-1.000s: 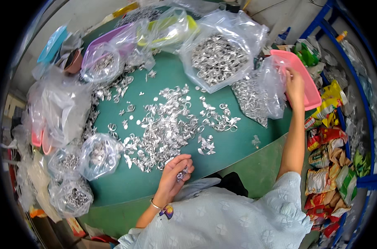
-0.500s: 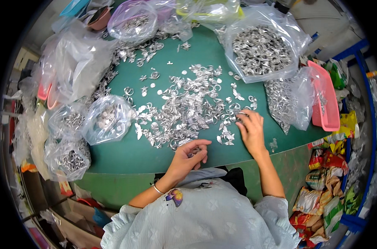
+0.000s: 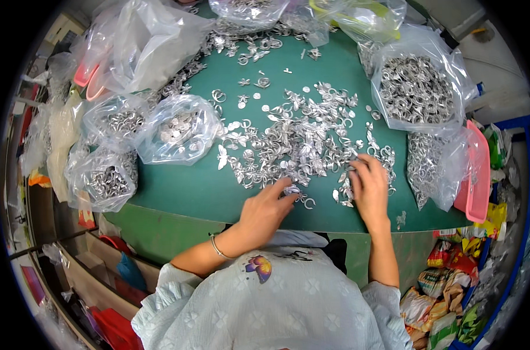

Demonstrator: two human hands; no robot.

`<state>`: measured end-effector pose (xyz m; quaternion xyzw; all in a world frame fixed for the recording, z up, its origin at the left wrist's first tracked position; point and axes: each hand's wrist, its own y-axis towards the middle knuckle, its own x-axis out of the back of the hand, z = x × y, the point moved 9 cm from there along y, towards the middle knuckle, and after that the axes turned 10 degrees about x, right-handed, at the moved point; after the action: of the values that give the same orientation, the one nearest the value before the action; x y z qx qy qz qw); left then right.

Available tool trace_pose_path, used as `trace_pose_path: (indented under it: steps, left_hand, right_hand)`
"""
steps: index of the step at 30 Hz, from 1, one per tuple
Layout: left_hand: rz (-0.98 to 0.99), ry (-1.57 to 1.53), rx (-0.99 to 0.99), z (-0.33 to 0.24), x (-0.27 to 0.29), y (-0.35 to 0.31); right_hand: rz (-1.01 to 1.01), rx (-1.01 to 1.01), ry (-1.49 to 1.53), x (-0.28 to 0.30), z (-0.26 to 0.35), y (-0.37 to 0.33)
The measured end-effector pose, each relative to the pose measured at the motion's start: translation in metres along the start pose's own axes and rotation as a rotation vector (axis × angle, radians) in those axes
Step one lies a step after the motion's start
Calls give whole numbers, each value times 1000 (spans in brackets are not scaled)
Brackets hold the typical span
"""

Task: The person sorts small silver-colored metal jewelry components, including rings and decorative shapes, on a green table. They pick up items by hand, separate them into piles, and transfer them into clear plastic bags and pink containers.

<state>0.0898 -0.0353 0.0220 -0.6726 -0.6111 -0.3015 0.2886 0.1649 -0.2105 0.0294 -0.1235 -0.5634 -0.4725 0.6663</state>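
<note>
A loose heap of small silver-coloured metal pieces [image 3: 305, 137] lies on the green tabletop [image 3: 183, 186], ring shapes and leaf- or butterfly-like shapes among them. At its near edge my left hand [image 3: 265, 213] is open, palm down, thumb and forefinger apart beside a few pieces [image 3: 293, 189]. One open ring [image 3: 307, 202] lies just right of these fingertips. My right hand [image 3: 371, 189] is at the heap's right side, fingers curled and thumb close to the forefinger. What sits between those fingertips is too small to make out. Several leaf-like pieces [image 3: 343, 194] lie beside its thumb.
A clear bag of round flat pieces [image 3: 177, 128] and a bag of rings [image 3: 108, 181] stand at the left. A large filled bag [image 3: 416, 90], another bag [image 3: 425, 169] and a pink tray [image 3: 475, 181] line the right. More bags crowd the far edge.
My left hand has gone from closed around metal pieces to open, reaching forward to the heap's near edge. Pieces now lie by its fingertips. The view has shifted; my right hand stays at the heap's right side.
</note>
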Motion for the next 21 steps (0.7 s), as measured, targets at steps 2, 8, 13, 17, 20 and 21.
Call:
trace_pose_path:
  steps: [2, 8, 13, 17, 20, 21]
  left_hand:
    - [-70, 19, -7, 12, 10, 2]
    - [-254, -15, 102, 34, 29, 9]
    - [-378, -278, 108, 43, 46, 4]
    - [33, -1142, 597, 72, 14, -13]
    - [186, -1812, 749, 73, -11, -21]
    - [300, -1820, 708, 71, -15, -23]
  right_hand:
    - [-61, -37, -36, 11, -13, -4]
    - [-29, 100, 155, -3, 39, 32]
    - [192, 145, -77, -34, 54, 39]
    - [194, 124, -122, -22, 36, 26]
    - [191, 76, -146, -14, 27, 22]
    - [163, 62, -107, -11, 28, 22]
